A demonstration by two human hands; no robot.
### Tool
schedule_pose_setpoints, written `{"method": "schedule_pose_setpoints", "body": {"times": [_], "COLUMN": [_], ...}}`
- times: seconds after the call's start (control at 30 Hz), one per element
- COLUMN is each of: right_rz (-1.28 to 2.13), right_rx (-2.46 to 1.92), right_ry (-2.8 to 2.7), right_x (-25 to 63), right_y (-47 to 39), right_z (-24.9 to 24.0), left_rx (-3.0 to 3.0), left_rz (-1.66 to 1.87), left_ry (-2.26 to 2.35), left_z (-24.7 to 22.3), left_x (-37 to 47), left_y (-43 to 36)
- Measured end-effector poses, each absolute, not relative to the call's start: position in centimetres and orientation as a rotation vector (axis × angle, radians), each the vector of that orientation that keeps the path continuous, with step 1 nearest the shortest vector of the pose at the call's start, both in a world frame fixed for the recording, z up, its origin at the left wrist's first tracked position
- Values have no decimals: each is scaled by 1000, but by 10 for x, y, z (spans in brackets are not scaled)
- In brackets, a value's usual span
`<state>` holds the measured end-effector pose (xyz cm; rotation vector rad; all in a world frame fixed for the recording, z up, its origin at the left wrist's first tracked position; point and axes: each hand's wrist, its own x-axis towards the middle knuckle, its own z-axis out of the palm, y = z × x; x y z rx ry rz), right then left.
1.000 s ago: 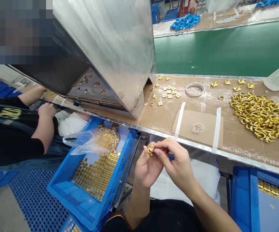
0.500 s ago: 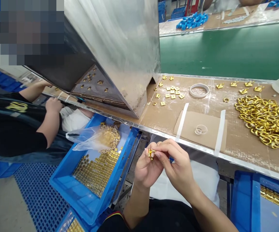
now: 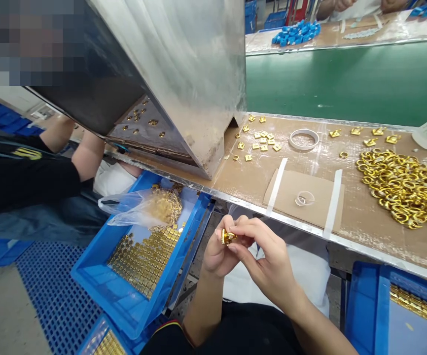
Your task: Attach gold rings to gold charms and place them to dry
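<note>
A gold ring (image 3: 229,237) with a squarish top is pinched between the fingertips of both hands, just in front of the bench edge. My left hand (image 3: 214,257) is closed on its left side, thumb against the square face. From the right, my right hand (image 3: 267,251) grips the band with thumb and forefinger. Fingers cover part of the ring. Beyond the hands, a cardboard sheet (image 3: 320,213) taped to the bench bears a small clear round dish (image 3: 304,198). Farther right lies a heap of gold rings (image 3: 406,187).
Small square gold pieces (image 3: 264,140) and a tape roll (image 3: 304,139) lie on the bench. A metal hood (image 3: 184,84) stands at left, beside a co-worker's arm (image 3: 88,155). Blue trays (image 3: 106,296) flank me below bench height. A green belt (image 3: 346,81) runs behind.
The ring has turned between my fingers, its square face now toward the left. Both hands have shifted slightly left. The co-worker's arm at left has reached farther behind the hood.
</note>
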<state>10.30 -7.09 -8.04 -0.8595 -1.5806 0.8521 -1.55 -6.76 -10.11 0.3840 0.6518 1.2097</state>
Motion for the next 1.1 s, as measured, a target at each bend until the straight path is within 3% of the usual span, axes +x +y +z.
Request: {"method": "schedule_pose_setpoints", "body": {"times": [0.47, 0.8, 0.97, 1.1], "right_rz": [878, 782, 705, 473], "right_rx": [-788, -808, -1045, -1560], "right_ry": [-1729, -1743, -1667, -1577], "right_x": [104, 112, 153, 236], "right_y": [-66, -72, -90, -107], "right_z": [-82, -72, -85, -102], "left_rx": [357, 621, 937, 1016], "left_rz": [1272, 1109, 1026, 1017], "left_ry": [537, 588, 855, 1084], "left_z": [-100, -94, -86, -79], "left_x": [-13, -20, -28, -46], "left_y": [-66, -64, -47, -35]}}
